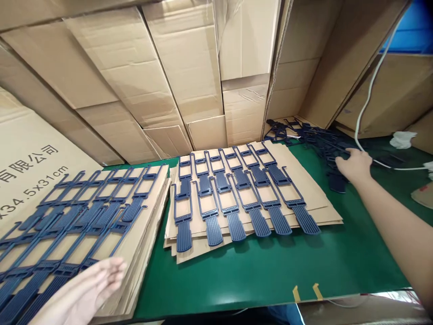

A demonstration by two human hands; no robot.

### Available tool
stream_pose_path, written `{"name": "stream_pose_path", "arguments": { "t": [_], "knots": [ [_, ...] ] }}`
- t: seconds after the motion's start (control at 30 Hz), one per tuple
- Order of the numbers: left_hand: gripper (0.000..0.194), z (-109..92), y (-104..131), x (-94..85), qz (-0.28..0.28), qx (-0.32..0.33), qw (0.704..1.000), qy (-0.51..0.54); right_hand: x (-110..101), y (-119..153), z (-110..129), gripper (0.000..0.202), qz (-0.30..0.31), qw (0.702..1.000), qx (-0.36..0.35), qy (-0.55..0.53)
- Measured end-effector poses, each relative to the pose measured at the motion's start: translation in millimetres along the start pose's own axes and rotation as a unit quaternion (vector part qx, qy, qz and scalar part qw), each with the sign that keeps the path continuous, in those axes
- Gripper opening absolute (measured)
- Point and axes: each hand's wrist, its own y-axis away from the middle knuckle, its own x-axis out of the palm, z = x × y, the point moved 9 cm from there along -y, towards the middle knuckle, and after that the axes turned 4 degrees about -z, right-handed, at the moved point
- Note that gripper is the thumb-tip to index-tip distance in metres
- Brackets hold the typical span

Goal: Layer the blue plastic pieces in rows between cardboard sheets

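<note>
My left hand (pixel 96 285) hovers over the near right corner of the left cardboard stack, fingers loosely bent and apart, holding nothing. Beneath and beside it, dark blue plastic frames with ribbed tabs (pixel 77 243) lie in overlapping rows. My right hand (pixel 356 166) reaches to a loose heap of dark blue plastic parts (pixel 318 137) at the far right. Its thumb and fingers are spread at the heap's edge; the fingertips are partly hidden. One ribbed tab (pixel 337 183) pokes out just below that hand. Similar blue frames (pixel 230 207) lie in two rows on the middle cardboard sheets (pixel 309 198).
A green table (pixel 237 280) carries everything. Cardboard panels (pixel 189 67) stand along the back, and a printed carton (pixel 30 158) is at the left. A white cable (pixel 367 99) hangs near my right hand. Two yellow tape pieces (pixel 317 291) stick to the front edge.
</note>
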Motion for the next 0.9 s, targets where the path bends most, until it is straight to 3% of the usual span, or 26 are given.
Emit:
{"name": "stream_pose_path", "arguments": {
  "t": [0.03,0.1,0.17,0.2,0.27,0.37,0.43,0.47,0.6,0.73,0.9],
  "knots": [
    [0.025,-1,-5,1.2,-0.009,-0.027,0.999,0.018,1,5,13,0.061,0.003,1.000,-0.027,-0.002],
    [0.031,-14,-14,21.0,0.025,-0.048,0.998,0.027,4,15,35,0.053,0.016,0.997,-0.072,-0.006],
    [0.041,-40,-24,51.8,0.088,0.029,0.992,-0.081,7,23,51,0.045,0.025,0.995,-0.099,-0.004],
    [0.047,-52,-28,68.3,0.113,0.094,0.973,-0.178,8,27,56,0.042,0.029,0.994,-0.108,-0.002],
    [0.050,-65,-30,100.9,0.141,0.232,0.890,-0.365,10,35,62,0.039,0.034,0.992,-0.121,0.001],
    [0.046,-58,-24,138.0,0.151,0.381,0.744,-0.528,13,44,62,0.038,0.042,0.990,-0.133,-0.005],
    [0.049,-47,-19,150.4,0.141,0.420,0.688,-0.575,15,50,60,0.039,0.049,0.989,-0.139,-0.012],
    [0.053,-42,-19,152.8,0.131,0.418,0.678,-0.591,16,52,58,0.039,0.053,0.989,-0.141,-0.014],
    [0.066,-35,-25,149.1,0.108,0.323,0.702,-0.626,20,59,50,0.040,0.067,0.989,-0.130,-0.019],
    [0.083,-27,-28,147.4,0.164,0.234,0.720,-0.632,27,63,47,0.039,0.073,0.990,-0.114,-0.025],
    [0.083,-13,-31,150.3,0.183,0.249,0.732,-0.607,36,69,47,0.037,0.083,0.990,-0.106,-0.036]
  ]
}}
